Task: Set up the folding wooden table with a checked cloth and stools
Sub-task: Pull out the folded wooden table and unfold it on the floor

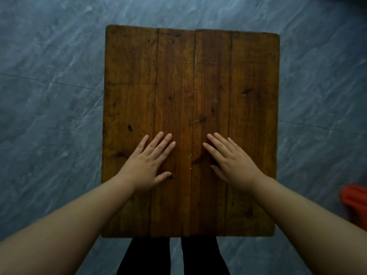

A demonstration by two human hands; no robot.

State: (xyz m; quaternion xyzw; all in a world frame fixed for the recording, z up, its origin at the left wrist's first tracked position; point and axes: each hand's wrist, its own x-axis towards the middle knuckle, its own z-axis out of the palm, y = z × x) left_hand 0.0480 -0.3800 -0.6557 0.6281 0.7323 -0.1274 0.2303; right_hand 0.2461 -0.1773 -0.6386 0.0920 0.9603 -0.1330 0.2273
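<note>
The wooden surface (252,62) stands unfolded on the grey marbled floor (49,56), directly ahead of the person, its long axis running near to far; a seam (194,76) follows that axis and splits the top into 2 halves, which look level with each other; the left grip (148,165) lies flat on the left half and the right grip (232,165) flat on the right half, both released, fingers straight and spread, grasping nothing; the seam sits midway between them, so neither is nearer; I judge they are pressing the halves flat, with the cloth not yet on and due next; an orange thing (354,201) on the floor at the right edge, well apart, is too cut off to name; dark-clad legs (198,257) stand at the near edge
</note>
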